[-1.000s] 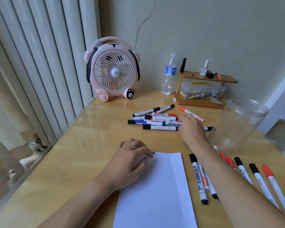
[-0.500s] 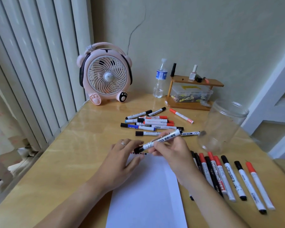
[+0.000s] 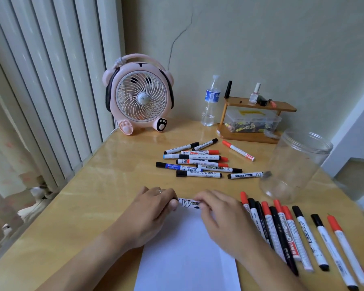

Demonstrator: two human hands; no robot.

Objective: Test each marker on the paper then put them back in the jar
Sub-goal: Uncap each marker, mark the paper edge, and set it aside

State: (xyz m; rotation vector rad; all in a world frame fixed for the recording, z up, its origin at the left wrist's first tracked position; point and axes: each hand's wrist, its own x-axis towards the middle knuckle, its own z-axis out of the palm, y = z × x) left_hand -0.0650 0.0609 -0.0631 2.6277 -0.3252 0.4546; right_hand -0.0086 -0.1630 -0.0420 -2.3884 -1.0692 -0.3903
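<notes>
Half a second ago the marker (image 3: 189, 203) was tilted up between the hands; now it lies level at the paper's (image 3: 187, 255) top edge, and both hands have closed in on it. In the head view, the left hand (image 3: 149, 215) curls its fingers around the cap end at 9 o'clock of the marker, while the right hand (image 3: 216, 215) grips the barrel at 3 o'clock, fingers clamped over it (very likely the cap is about to be pulled off). The paper shows no marks, so testing seems barely begun. The jar (image 3: 294, 164) stands empty at about 2 o'clock from the hands. A loose pile of markers (image 3: 200, 162) waits at 12 o'clock, and a row of markers (image 3: 292, 234) lies just beside the paper at 3 o'clock; all remain to be tested and returned. A pink fan (image 3: 138, 95), a water bottle (image 3: 211, 101) and a small wooden shelf (image 3: 259, 114) stand along the wall, well apart from the work. Nothing blocks the paper or jar.
</notes>
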